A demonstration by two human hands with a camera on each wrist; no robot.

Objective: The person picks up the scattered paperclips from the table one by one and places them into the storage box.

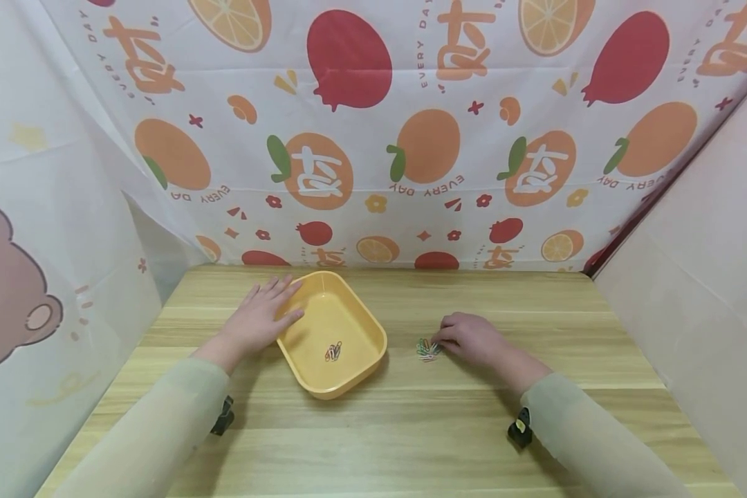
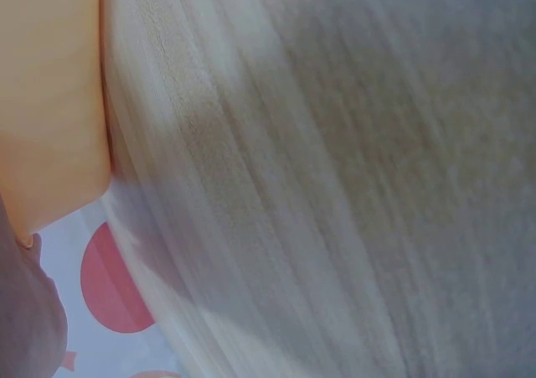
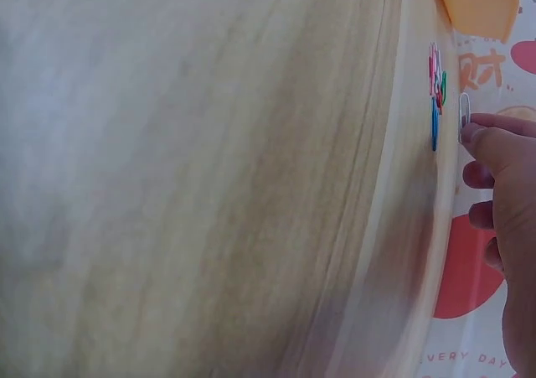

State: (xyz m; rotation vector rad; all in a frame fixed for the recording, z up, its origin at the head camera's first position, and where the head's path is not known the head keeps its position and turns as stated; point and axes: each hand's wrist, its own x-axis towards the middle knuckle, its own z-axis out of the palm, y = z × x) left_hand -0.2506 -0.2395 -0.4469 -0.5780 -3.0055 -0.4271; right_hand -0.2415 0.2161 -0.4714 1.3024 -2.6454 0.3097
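Note:
A yellow tray (image 1: pixel 348 311) with rounded corners stands on the table, several paper clips (image 1: pixel 333 351) lying on its floor. My left hand (image 1: pixel 258 318) rests on the tray's left rim with its fingers spread. To the right of the tray is a small pile of coloured paper clips (image 1: pixel 425 348). Over that pile's right side, my right hand (image 1: pixel 473 337) pinches a white paper clip (image 3: pixel 465 114) between thumb and forefinger, as the right wrist view shows. The other fingers of that hand are curled. Only part of the left hand (image 2: pixel 33 311) shows in the left wrist view, beside the tray's wall.
The wood-grain table (image 1: pixel 411 443) ends at a white cloth (image 1: pixel 373 228) printed with fruit. White sheets hang at the left (image 1: pixel 87 242) and right (image 1: pixel 691 242). A black wrist device (image 1: pixel 520 430) sits under the right sleeve, and another (image 1: pixel 223 416) under the left.

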